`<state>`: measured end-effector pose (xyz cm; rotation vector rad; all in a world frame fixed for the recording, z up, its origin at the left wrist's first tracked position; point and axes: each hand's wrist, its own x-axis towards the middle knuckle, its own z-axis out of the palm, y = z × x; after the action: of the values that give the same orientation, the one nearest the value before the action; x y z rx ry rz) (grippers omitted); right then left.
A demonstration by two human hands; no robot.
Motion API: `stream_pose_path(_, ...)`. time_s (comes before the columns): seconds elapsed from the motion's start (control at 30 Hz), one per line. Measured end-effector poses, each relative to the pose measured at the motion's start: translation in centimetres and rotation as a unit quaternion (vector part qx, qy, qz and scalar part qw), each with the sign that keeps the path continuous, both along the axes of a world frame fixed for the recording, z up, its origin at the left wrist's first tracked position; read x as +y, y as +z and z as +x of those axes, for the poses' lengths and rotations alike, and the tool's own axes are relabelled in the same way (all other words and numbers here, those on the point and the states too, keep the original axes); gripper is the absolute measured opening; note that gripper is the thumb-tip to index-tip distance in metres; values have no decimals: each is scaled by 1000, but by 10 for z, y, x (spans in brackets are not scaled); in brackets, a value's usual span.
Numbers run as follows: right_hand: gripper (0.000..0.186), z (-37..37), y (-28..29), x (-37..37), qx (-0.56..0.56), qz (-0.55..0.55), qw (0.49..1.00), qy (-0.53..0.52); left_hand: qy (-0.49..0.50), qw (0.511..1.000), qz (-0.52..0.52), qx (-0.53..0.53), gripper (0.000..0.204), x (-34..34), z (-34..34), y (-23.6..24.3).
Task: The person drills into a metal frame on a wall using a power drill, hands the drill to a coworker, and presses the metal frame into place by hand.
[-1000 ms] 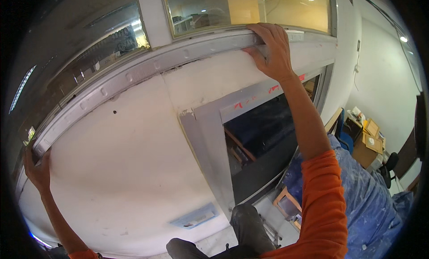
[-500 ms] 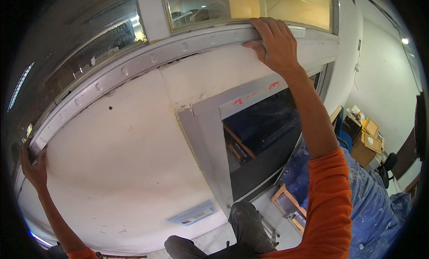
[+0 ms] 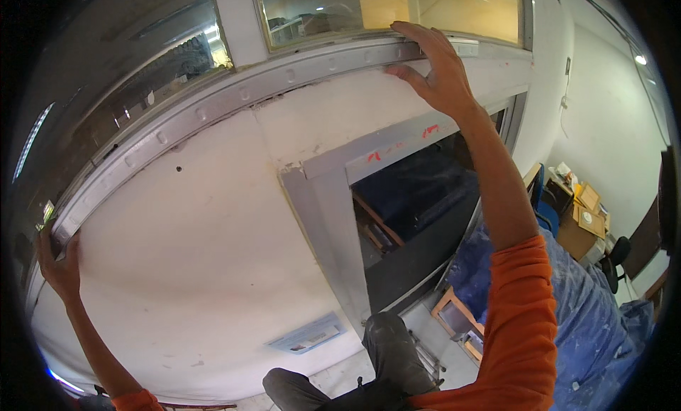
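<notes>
A long grey metal channel (image 3: 245,93), dimpled along its face, runs along the top of the white wall panel (image 3: 213,219), just below the glass panes. My left hand (image 3: 62,265) grips its far-left end, thumb and fingers on opposite sides. Near the other end my right hand (image 3: 440,74) bridges the channel. Its fingers reach over the upper edge and its thumb lies along the lower edge; the palm-side contact is hidden. A short piece of the channel's end shows beyond the right hand.
Below my right arm is a grey-framed dark pane (image 3: 418,219) with red marks on the frame. Blue sheeting (image 3: 589,340) covers things at lower right, beside a wooden frame (image 3: 457,319). Boxes (image 3: 585,226) and a black chair (image 3: 616,262) stand farther right. A small dark hole (image 3: 179,169) marks the panel.
My right hand's fingers have straightened somewhat and spread away from the thumb. My left hand keeps its hold on the channel's end. The view has shifted slightly.
</notes>
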<state>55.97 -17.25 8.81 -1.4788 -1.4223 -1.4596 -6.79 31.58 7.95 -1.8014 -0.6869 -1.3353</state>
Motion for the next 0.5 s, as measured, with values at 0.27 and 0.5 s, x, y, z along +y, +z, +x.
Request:
stream_pose_path(0.27, 57, 12, -6, 8, 0, 24, 1000, -6, -67, 995, -63, -32, 59, -3, 6, -4)
stream_pose_path(0.5, 67, 9, -17, 26, -30, 79, 996, -23, -34, 992, -58, -110, 57, 26, -7, -23)
